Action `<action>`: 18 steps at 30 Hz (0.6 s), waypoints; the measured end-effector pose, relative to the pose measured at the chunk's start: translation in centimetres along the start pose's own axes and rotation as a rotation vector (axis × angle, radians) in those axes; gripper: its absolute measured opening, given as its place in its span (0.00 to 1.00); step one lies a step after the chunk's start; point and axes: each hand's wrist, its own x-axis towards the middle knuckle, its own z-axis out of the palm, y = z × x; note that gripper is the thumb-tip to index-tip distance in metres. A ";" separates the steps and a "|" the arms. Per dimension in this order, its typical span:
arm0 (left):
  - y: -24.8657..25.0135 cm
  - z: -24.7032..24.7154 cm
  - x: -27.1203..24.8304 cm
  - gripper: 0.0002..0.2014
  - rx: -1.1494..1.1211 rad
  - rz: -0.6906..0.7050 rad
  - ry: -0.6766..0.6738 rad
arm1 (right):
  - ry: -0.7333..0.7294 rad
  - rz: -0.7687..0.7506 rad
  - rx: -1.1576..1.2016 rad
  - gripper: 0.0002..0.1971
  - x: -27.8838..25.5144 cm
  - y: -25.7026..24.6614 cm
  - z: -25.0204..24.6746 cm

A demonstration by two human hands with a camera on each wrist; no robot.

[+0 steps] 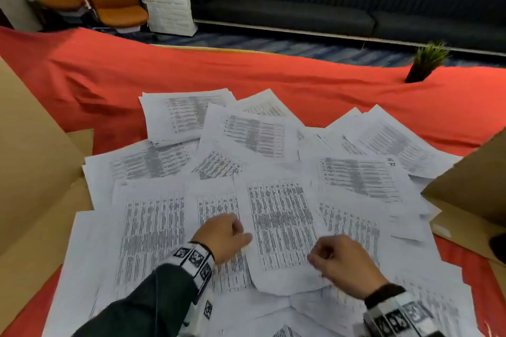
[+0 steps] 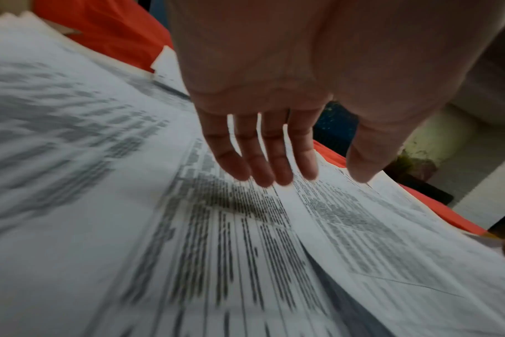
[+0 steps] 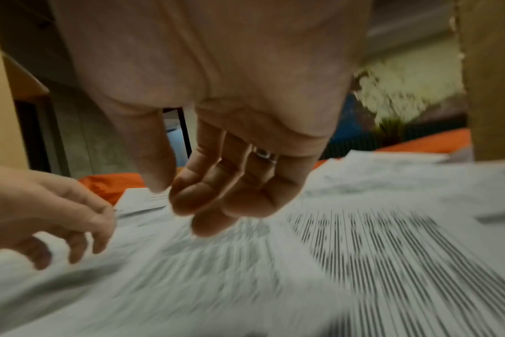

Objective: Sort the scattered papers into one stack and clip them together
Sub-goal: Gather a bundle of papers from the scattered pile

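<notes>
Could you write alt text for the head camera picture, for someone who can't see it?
Two bare hands, the left hand and the right hand, hang over a wide spread of overlapping printed papers on a red tablecloth, holding nothing. Cardboard pieces flank the papers, and a small potted plant stands at the far right.

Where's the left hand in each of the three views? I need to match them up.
Head: left hand lower centre, over the papers, left of the right hand.
Left wrist: fills the top centre, fingers straight, tips near the sheets.
Right wrist: at the left edge, fingers loosely curled, holding nothing.
Shared landmark: the red cloth, seen behind the papers in every view.
</notes>
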 end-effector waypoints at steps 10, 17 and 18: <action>0.3 2.4 4.1 0.53 0.496 0.173 -0.059 | 0.008 -0.001 -0.418 0.09 8.3 3.2 -0.5; -1.2 4.3 1.7 0.49 0.491 0.226 0.030 | 0.027 0.079 -0.501 0.20 7.8 4.2 1.8; -1.3 4.4 1.3 0.47 0.467 0.229 0.029 | 0.038 0.099 -0.492 0.21 7.6 4.0 2.0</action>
